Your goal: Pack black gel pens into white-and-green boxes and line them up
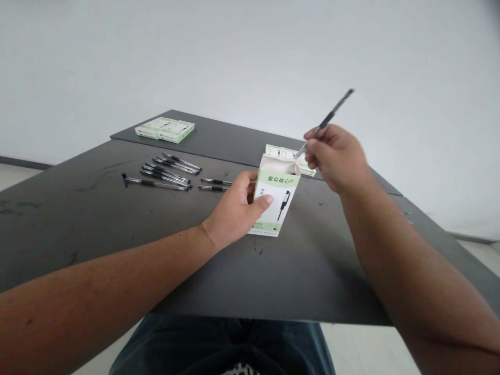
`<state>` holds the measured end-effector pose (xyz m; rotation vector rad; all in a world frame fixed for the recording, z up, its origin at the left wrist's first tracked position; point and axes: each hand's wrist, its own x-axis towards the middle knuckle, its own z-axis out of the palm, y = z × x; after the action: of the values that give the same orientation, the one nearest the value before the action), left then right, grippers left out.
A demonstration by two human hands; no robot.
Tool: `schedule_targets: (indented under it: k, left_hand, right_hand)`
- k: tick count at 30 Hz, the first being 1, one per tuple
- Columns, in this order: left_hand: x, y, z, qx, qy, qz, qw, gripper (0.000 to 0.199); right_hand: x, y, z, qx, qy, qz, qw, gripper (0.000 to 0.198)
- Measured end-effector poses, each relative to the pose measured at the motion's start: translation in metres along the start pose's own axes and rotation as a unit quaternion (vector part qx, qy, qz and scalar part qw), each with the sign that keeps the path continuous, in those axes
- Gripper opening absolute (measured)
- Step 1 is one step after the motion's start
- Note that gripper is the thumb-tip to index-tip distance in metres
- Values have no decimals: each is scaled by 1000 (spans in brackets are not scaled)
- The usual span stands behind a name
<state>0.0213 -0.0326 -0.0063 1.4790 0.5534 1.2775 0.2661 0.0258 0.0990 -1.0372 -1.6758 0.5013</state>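
My left hand (239, 208) is closed around a white and green pen box (273, 200), which is tilted with its top flap open. A picture of a pen is printed on its front. Above the box mouth, my right hand (336, 153) pinches a black gel pen (332, 113) that slants up to the right. The pen's lower end is at the open top; whether it is inside the box I cannot tell. Left of the box, two pens (214, 182) lie on the table, partly hidden by my left hand.
Several clear-barrelled black pens (166, 172) lie in a loose group on the dark table (117, 234). Flat pen boxes (166, 128) rest side by side at the far left. More boxes (273, 151) lie behind the held one. A white wall (250, 62) stands beyond the table.
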Motion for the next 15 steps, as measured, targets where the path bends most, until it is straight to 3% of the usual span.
schedule_targets:
  k: [3,7,10,15]
  left_hand:
    - [-1,-2,3,-56,11,-65,996,44]
    - [-4,1,6,-164,19,-114,980,47]
    - [-6,3,7,-199,-2,-128,972,50]
    - [-7,3,3,-145,-25,-100,984,53]
  right_hand:
    - [-7,-48,-12,100,83,-34,991,11]
    - [-26,-91,-5,92,48,-68,992,12]
    - [-31,-90,1,83,22,-81,993,10]
    - [-27,-73,-3,12,-5,-95,995,11]
